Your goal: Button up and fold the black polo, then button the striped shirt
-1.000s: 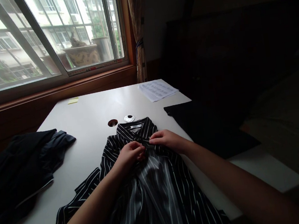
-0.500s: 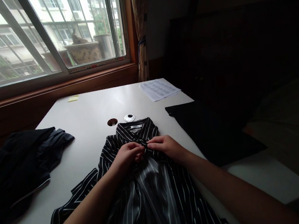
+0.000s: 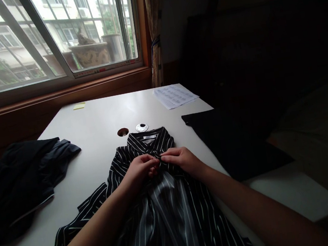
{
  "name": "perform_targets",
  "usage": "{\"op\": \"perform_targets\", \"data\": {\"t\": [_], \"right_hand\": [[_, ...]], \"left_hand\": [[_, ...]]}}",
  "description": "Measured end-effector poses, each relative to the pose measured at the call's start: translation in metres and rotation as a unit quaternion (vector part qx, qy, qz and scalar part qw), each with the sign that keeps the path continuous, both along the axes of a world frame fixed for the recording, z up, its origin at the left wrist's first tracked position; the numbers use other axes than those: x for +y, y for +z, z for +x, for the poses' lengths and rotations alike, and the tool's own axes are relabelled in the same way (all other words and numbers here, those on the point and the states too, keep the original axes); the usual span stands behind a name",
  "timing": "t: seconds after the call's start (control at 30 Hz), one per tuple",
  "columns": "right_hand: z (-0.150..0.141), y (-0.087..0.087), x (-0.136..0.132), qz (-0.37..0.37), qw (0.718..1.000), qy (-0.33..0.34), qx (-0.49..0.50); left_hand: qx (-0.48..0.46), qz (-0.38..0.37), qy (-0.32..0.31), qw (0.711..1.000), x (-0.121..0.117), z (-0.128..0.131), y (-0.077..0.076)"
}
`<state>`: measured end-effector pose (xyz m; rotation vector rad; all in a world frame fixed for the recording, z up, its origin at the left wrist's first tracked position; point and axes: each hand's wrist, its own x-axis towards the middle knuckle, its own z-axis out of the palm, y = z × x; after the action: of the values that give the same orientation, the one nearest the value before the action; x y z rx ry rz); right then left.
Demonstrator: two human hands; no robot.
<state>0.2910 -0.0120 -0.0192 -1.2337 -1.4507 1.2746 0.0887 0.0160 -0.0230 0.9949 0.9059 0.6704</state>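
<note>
A black shirt with white stripes lies front up on the white table, its collar pointing away from me. Just below the collar, my left hand pinches the shirt's front edge between thumb and fingers. My right hand grips the opposite front edge, its fingertips almost meeting those of the left. Whatever small part sits between the fingertips, such as a button, is too small to make out. Below the hands the front hangs apart and shows the greyer inside of the cloth. One sleeve spreads out to the left, partly behind my left forearm.
Dark folded clothing lies at the table's left. Another black cloth covers the right edge. Printed papers and a yellow sticky note rest at the back. A cable hole and its round metal cover are beyond the collar.
Both hands stay at the same place on the shirt front, with only slight movement of the fingertips. The whole view has shifted very slightly.
</note>
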Motion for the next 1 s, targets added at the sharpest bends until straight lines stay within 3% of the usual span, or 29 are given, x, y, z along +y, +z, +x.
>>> {"op": "perform_targets", "data": {"t": [1.0], "right_hand": [[-0.0010, -0.0034, -0.0009, 0.047, 0.999, 0.002, -0.008]], "left_hand": [[-0.001, -0.001, 0.008, 1.000, 0.0014, 0.0000, -0.0017]]}}
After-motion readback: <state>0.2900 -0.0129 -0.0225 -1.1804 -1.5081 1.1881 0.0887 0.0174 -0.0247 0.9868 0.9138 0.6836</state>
